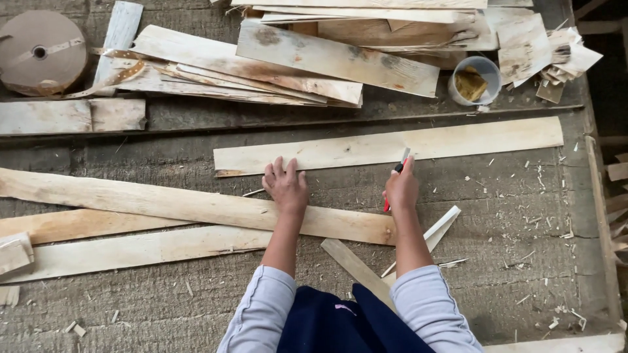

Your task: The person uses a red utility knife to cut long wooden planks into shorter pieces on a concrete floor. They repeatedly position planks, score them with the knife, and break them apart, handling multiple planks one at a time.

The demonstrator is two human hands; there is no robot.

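Left hand [285, 186] flat, fingers spread, pressing near end of long veneer strip [392, 146] on the workbench [523, 261], grasping nothing. Right hand [401, 189] clenched around red utility knife [396, 171], blade tip on the strip's lower edge. Risk: blade could skid toward the left fingers or strip could shift, since only one end is pinned

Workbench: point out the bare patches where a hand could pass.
Bare bench lies right of the right hand, below the long strip. Another patch sits bottom left under the lower planks. The top is crowded with the veneer pile and the cup.
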